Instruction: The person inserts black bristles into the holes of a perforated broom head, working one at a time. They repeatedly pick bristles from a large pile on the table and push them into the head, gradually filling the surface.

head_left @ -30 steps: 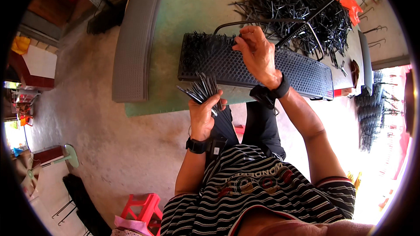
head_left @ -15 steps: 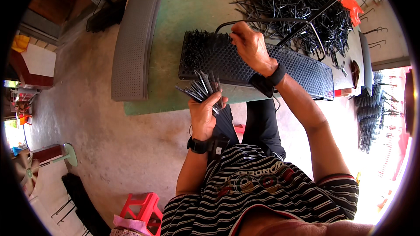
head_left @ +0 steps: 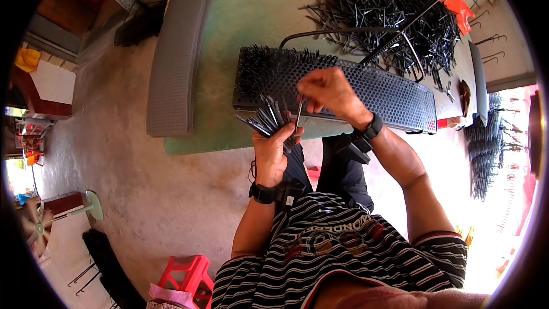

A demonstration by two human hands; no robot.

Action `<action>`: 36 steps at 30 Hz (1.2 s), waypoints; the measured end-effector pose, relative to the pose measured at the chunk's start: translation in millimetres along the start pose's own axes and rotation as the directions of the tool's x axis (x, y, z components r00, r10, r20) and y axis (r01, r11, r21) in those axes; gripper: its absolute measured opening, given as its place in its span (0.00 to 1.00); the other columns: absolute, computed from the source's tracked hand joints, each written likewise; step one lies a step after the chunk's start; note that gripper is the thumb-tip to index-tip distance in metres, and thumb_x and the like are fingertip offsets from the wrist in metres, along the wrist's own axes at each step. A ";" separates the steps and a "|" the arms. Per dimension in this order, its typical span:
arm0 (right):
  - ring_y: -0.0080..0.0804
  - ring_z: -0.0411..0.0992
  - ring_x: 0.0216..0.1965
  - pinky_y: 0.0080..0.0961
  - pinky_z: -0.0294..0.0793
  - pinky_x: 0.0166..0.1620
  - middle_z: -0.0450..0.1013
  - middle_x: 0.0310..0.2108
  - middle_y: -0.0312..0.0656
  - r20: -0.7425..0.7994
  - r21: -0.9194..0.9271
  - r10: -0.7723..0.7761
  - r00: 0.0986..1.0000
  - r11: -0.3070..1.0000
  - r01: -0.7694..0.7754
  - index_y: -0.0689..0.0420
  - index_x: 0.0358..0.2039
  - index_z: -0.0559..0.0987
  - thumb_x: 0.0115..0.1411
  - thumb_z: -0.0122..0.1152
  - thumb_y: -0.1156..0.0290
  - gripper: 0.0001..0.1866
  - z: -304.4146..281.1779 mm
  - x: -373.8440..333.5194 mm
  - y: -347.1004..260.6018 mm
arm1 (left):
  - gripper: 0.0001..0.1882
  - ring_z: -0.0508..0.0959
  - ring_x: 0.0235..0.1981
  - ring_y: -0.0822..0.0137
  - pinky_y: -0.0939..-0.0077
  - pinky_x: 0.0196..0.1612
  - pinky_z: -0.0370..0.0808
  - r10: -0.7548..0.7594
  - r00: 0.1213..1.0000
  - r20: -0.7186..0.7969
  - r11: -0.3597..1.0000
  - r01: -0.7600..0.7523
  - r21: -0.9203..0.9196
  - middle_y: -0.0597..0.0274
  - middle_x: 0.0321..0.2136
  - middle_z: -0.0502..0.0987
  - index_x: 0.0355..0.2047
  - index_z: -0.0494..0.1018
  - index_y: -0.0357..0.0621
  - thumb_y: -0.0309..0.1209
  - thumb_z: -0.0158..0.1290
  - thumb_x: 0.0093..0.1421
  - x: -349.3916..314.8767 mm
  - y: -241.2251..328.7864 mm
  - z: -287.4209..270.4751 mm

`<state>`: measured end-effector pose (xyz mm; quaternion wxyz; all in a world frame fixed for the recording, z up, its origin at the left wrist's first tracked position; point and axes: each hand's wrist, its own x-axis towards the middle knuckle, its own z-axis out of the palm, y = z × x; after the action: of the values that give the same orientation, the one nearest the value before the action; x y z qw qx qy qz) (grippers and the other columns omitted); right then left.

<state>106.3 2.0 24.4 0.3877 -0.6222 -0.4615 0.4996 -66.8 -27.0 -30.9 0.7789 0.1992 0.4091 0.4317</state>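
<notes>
L hand (head_left: pixel 270 153) fingers wrap a bundle of black strips (head_left: pixel 264 119) by the perforated panel's (head_left: pixel 383 92) near edge on the desk (head_left: pixel 260 14); R hand (head_left: pixel 331 90) fingers, narrow, pinch one strip (head_left: pixel 299 112). Strips prob. light, stiffish, slick; best gripped nr ends. Bent rod frame (head_left: pixel 343 30) over panel's far side may obstruct; strip pile (head_left: pixel 394 17) beyond.

Left hand (head_left: pixel 270 151) clutching black strips (head_left: pixel 265 121), right hand (head_left: pixel 334 92) pinching one strip (head_left: pixel 299 112), perforated panel (head_left: pixel 383 92) — partly bristled
</notes>
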 end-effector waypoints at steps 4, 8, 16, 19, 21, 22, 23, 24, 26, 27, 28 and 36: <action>0.24 0.76 0.23 0.17 0.73 0.24 0.76 0.24 0.44 -0.345 -0.113 -0.363 0.866 0.932 0.345 0.65 0.38 0.73 0.58 0.54 0.76 0.08 -7.8 10.6 -4.2 | 0.07 0.78 0.21 0.64 0.75 0.23 0.75 0.040 0.999 -0.022 0.996 -0.038 0.084 0.53 0.28 0.78 0.32 0.74 0.32 0.17 0.57 0.51 -0.8 -0.4 -2.9; 0.29 0.78 0.27 0.20 0.73 0.25 0.75 0.23 0.48 -0.383 -0.362 -0.579 0.720 0.811 0.460 0.63 0.40 0.68 0.58 0.53 0.79 0.09 -8.8 22.9 -4.8 | 0.05 0.78 0.20 0.64 0.75 0.22 0.75 0.021 1.000 -0.021 0.994 -0.018 0.109 0.53 0.26 0.78 0.29 0.74 0.30 0.18 0.57 0.51 -1.2 -2.9 -8.1; 0.38 0.77 0.26 0.28 0.73 0.27 0.74 0.24 0.50 -0.345 -0.384 -0.528 0.776 0.834 0.396 0.62 0.36 0.69 0.57 0.53 0.77 0.07 -9.6 44.4 17.3 | 0.05 0.78 0.19 0.63 0.72 0.21 0.75 -0.092 0.995 -0.050 0.996 0.092 -0.003 0.56 0.23 0.77 0.27 0.74 0.31 0.19 0.58 0.49 0.6 2.1 -7.3; 0.45 0.74 0.27 0.34 0.72 0.29 0.72 0.25 0.50 -0.090 -0.727 -0.711 0.698 0.525 0.442 0.62 0.32 0.71 0.54 0.56 0.77 0.06 -16.7 54.1 22.0 | 0.04 0.78 0.20 0.62 0.72 0.22 0.75 -0.121 0.990 -0.067 0.993 0.120 -0.016 0.56 0.23 0.77 0.27 0.74 0.32 0.19 0.58 0.49 0.2 3.5 -6.5; 0.49 0.71 0.29 0.39 0.70 0.31 0.70 0.27 0.49 -0.049 -0.782 -0.686 0.726 0.479 0.400 0.61 0.29 0.73 0.50 0.56 0.77 0.04 -12.6 49.2 17.8 | 0.05 0.79 0.21 0.61 0.71 0.22 0.76 -0.128 0.989 -0.071 0.992 0.126 -0.028 0.56 0.23 0.77 0.27 0.74 0.33 0.19 0.58 0.49 0.0 3.7 -6.7; 0.49 0.71 0.29 0.38 0.70 0.30 0.70 0.27 0.49 -0.013 -0.807 -0.695 0.719 0.432 0.403 0.61 0.30 0.73 0.50 0.56 0.78 0.05 -10.8 47.8 16.5 | 0.05 0.79 0.21 0.61 0.71 0.23 0.76 -0.125 0.990 -0.070 0.992 0.122 -0.037 0.56 0.24 0.77 0.28 0.74 0.33 0.18 0.58 0.49 0.4 3.8 -7.5; 0.49 0.71 0.29 0.37 0.70 0.30 0.69 0.28 0.49 0.024 -0.829 -0.703 0.711 0.383 0.407 0.60 0.30 0.73 0.50 0.55 0.79 0.06 -8.4 44.8 13.9 | 0.06 0.79 0.21 0.61 0.71 0.23 0.76 -0.121 0.990 -0.070 0.992 0.118 -0.045 0.56 0.24 0.77 0.29 0.74 0.33 0.18 0.58 0.49 0.8 3.9 -8.5; 0.47 0.71 0.29 0.37 0.70 0.28 0.69 0.28 0.47 0.085 -0.815 -0.723 0.686 0.345 0.465 0.59 0.33 0.74 0.48 0.55 0.80 0.09 -7.0 33.7 10.9 | 0.06 0.79 0.21 0.61 0.71 0.24 0.76 -0.121 0.990 -0.065 0.991 0.118 -0.055 0.56 0.25 0.77 0.30 0.74 0.33 0.18 0.58 0.49 1.4 3.5 -10.3; 0.39 0.72 0.30 0.28 0.74 0.25 0.70 0.32 0.41 0.320 -0.642 -0.809 0.493 0.198 0.741 0.59 0.36 0.74 0.42 0.57 0.79 0.16 -4.0 5.0 6.6 | 0.08 0.79 0.22 0.61 0.72 0.25 0.77 -0.124 0.991 -0.047 0.990 0.120 -0.078 0.57 0.26 0.77 0.31 0.74 0.34 0.18 0.58 0.49 3.0 2.2 -12.5; 0.34 0.72 0.31 0.25 0.76 0.26 0.70 0.36 0.41 0.491 -0.579 -0.796 0.355 0.007 0.815 0.59 0.36 0.75 0.39 0.60 0.77 0.18 -3.0 -7.6 11.3 | 0.08 0.79 0.23 0.62 0.72 0.25 0.77 -0.097 0.995 -0.026 0.988 0.093 -0.123 0.57 0.27 0.77 0.32 0.74 0.34 0.18 0.58 0.49 3.4 2.3 -11.4; 0.32 0.73 0.32 0.24 0.76 0.26 0.70 0.40 0.45 0.554 -0.491 -0.771 0.314 0.002 0.871 0.61 0.37 0.76 0.39 0.59 0.78 0.19 0.8 -20.3 15.1 | 0.09 0.79 0.23 0.62 0.72 0.26 0.77 -0.072 0.997 -0.001 0.984 0.071 -0.164 0.57 0.27 0.77 0.32 0.74 0.35 0.17 0.57 0.49 3.9 2.9 -7.6; 0.34 0.72 0.34 0.24 0.75 0.33 0.69 0.43 0.52 0.677 -0.448 -0.711 0.191 -0.192 0.873 0.65 0.37 0.76 0.40 0.56 0.72 0.20 -0.9 -35.6 47.3 | 0.08 0.78 0.25 0.65 0.70 0.27 0.77 -0.124 0.992 -0.027 0.964 0.114 -0.240 0.59 0.28 0.77 0.33 0.74 0.37 0.16 0.55 0.52 10.7 -12.2 -1.7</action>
<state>113.3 -45.2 -10.7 0.2385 -0.2290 -0.9404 -0.0794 -58.8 -24.8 -45.0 0.8130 0.0705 0.3817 0.4341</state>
